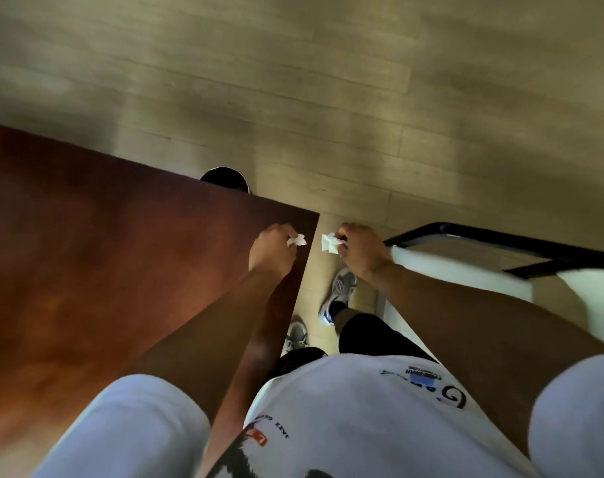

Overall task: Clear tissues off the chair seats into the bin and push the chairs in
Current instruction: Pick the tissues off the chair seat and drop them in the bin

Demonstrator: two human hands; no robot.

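Note:
My left hand point(271, 251) is closed around a crumpled white tissue point(297, 241) above the corner of the brown table point(104, 263). My right hand point(361, 250) grips a second white tissue point(329, 243) over the floor gap just right of that corner. A round dark bin point(224, 179) peeks out beyond the table's far edge, ahead and left of both hands. A white chair with a black frame point(483, 238) stands at the right, under my right forearm; its seat is partly hidden.
Pale wood flooring point(328, 98) stretches ahead. My two grey sneakers point(338, 293) stand in the narrow gap between table and chair. The table's edge runs diagonally across the left half of the view.

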